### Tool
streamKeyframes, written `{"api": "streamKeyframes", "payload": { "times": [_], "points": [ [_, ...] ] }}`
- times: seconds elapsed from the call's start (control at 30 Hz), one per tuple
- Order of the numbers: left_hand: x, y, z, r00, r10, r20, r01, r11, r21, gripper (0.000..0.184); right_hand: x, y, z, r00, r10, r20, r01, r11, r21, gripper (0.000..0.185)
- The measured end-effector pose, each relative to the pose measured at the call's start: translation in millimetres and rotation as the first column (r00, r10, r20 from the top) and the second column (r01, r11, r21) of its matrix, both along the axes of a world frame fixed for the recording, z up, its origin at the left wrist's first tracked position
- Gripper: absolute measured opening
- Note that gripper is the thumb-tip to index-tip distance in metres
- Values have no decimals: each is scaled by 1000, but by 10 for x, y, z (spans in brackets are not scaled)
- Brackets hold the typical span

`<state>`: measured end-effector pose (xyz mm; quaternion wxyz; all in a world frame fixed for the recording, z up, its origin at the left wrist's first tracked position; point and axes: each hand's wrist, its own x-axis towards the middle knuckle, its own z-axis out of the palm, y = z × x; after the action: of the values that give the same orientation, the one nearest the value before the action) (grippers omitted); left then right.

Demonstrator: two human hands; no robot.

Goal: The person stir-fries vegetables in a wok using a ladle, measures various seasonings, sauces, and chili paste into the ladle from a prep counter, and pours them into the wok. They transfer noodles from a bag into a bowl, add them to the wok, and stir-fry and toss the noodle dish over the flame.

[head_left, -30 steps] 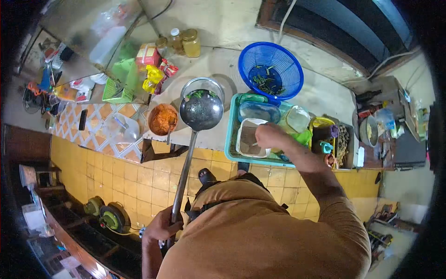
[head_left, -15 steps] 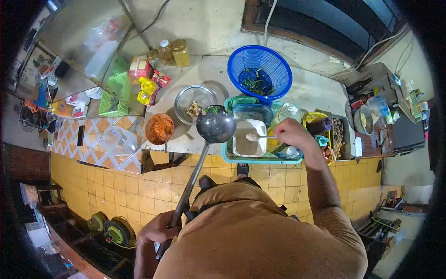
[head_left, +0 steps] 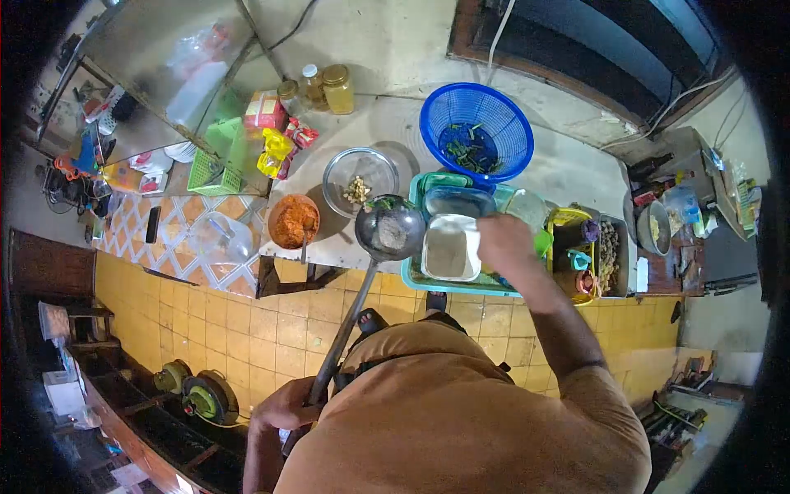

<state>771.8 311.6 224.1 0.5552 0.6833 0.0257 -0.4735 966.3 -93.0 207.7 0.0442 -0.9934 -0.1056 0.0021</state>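
Note:
My left hand [head_left: 288,405] is wrapped round the long handle of a dark metal ladle [head_left: 390,234]. A heap of pale powder and some green bits lie in the ladle's round bowl, held level beside a white rectangular container [head_left: 451,247] of pale powder. Over that container's right edge is my right hand [head_left: 512,250], slightly blurred, its fingers curled. What it holds, if anything, is hidden; no spoon shows. The container stands in a turquoise tray [head_left: 409,276]. Behind the ladle is a clear glass bowl [head_left: 331,194] with small pale chunks.
A blue basket [head_left: 517,123] with green pieces stands at the back. Left of the ladle is a bowl of orange paste [head_left: 295,224] with a spoon in it. A yellow basket [head_left: 566,217] stands right of the tray; jars [head_left: 337,89] line the wall.
Pale powder now lies in the ladle, where only dark metal and green bits showed before. The powder-filled spoon in my right hand has gone from view, and that hand is closer to the white container.

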Motion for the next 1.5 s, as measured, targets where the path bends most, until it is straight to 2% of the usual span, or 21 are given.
{"api": "streamKeyframes", "payload": {
  "times": [0.07,0.17,0.27,0.37,0.5,0.6,0.63,0.67,0.73,0.87,0.97,1.03,1.07,1.13,1.17,1.27,1.3,1.33,1.4,1.43,1.5],
  "points": [
    [-1,-2,20,999,-39,-16,41,993,107,24,71,133,-375,963,54,-265,-77,994,-79,14],
    [-31,23,-21,1000,-6,-21,8,996,88,23,116,341,-788,953,150,-262,-178,980,-86,17],
    [-35,-19,100,999,21,-45,-14,987,159,22,132,369,-858,906,171,-388,-232,966,-117,18],
    [-103,-22,61,990,84,-117,-70,991,118,22,68,181,-589,888,172,-427,-184,983,13,17],
    [-97,-24,18,998,44,-44,-38,991,129,22,112,-49,-573,849,72,-523,-103,994,-30,15],
    [-46,-66,105,989,92,-117,-73,985,157,21,97,-301,-597,804,-6,-595,138,974,178,15],
    [-48,-35,74,990,89,-105,-75,989,129,21,66,-364,-591,839,68,-540,61,974,218,19],
    [-38,-23,59,992,87,-93,-77,992,101,20,30,-420,-558,840,62,-539,67,974,217,19],
    [22,-42,101,996,56,-70,-49,995,88,19,-49,-519,-465,865,56,-499,135,931,339,13],
    [165,-78,174,997,-72,-12,73,993,97,19,-99,-600,-246,888,2,-460,199,900,388,15],
    [186,-166,232,999,-11,-40,13,998,54,23,-84,-438,20,891,-76,-448,267,886,380,14],
    [156,-127,127,999,-21,-37,22,999,27,24,-84,-255,41,975,-44,-219,133,903,409,13],
    [149,-114,91,999,-32,-36,32,999,-1,26,-97,-162,50,975,-45,-218,134,902,411,13],
    [157,-119,102,998,-57,-14,57,998,12,26,-113,-16,57,992,-122,-20,124,982,144,10],
    [153,-127,106,997,-79,5,79,997,23,26,-62,-40,29,984,-174,24,172,982,83,10],
    [145,-208,215,998,-52,-37,55,995,85,24,7,-102,-77,984,-175,-39,178,979,98,12],
    [110,-185,176,998,-54,-41,57,995,85,24,30,-56,-84,972,-135,-193,132,991,-26,17],
    [51,-139,103,998,-24,-54,28,997,65,23,41,42,-105,971,-137,-197,134,991,-28,17],
    [18,-130,76,998,6,-69,-3,999,46,23,71,201,-216,928,-94,-361,68,994,-84,20],
    [34,-136,114,995,16,-99,-11,999,46,23,89,182,-389,948,-8,-317,-5,999,-41,19],
    [55,-147,205,991,28,-131,-21,999,49,23,93,174,-78,940,-40,-340,33,999,-28,19]
  ]
}}
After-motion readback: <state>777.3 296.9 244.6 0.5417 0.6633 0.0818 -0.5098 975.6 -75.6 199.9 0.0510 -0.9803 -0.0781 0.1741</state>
